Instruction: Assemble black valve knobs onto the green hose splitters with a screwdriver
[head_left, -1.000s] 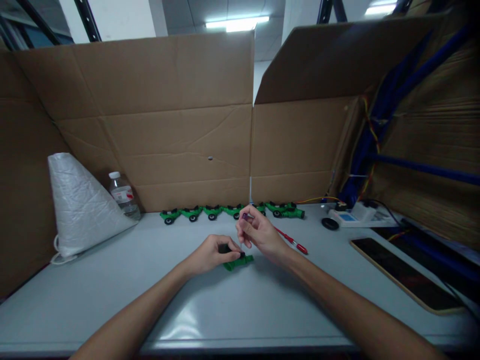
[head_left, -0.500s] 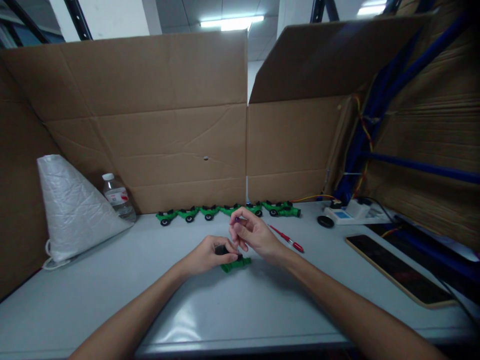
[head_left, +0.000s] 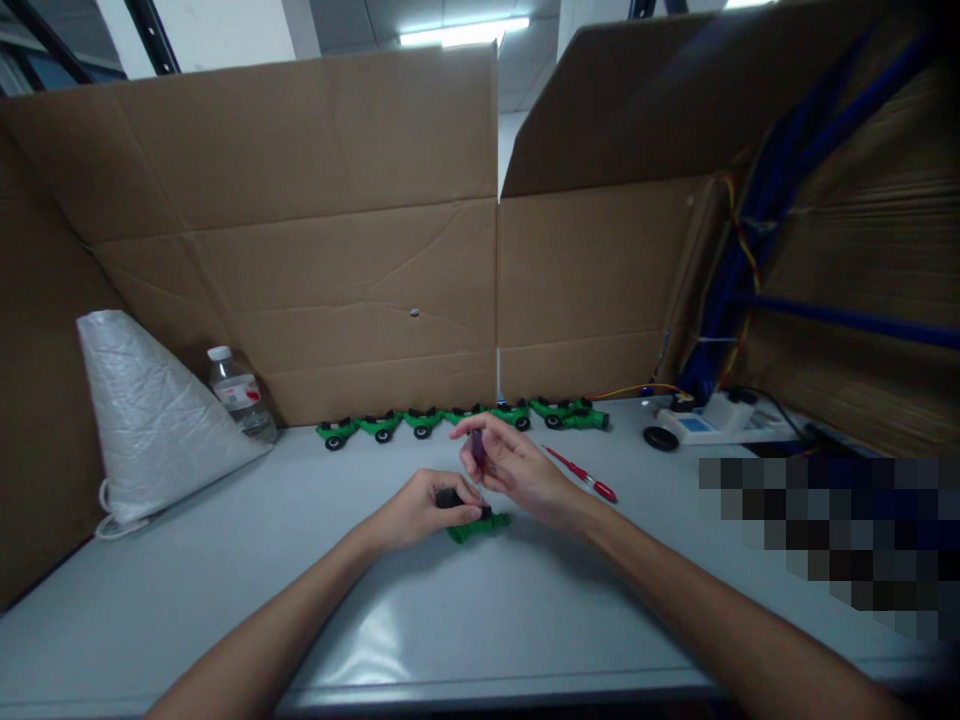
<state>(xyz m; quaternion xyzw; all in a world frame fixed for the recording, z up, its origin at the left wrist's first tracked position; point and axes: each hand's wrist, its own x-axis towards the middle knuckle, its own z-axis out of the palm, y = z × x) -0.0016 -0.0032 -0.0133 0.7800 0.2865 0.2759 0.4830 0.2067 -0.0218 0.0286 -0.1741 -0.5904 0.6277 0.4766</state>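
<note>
1. Green plastic car (head_left: 480, 525) lies on the grey table (head_left: 450, 630), in the middle, just in front of the person.
2. Left hand (head_left: 420, 510) is closed on the car and presses it down. A black part (head_left: 448, 497) peeks out under the fingers.
3. Right hand (head_left: 521, 472) pinches a small purple tool (head_left: 478, 448) between thumb and fingers. It is just above the car, not touching it.
4. To do this well, I think the left hand should hold the car flat so it cannot roll. The tool should go straight down, tip first, slow and gentle.
5. Count: two hands, one car in hand, one purple tool, one red pen (head_left: 581, 473) beside the right hand.
6. By the cardboard wall stands a row of cars (head_left: 382, 425). I count seven, but the right hand hides a bit, so I could be off by one.
7. One bottle (head_left: 238, 393) and one white bag (head_left: 150, 420) sit on the left.
</note>
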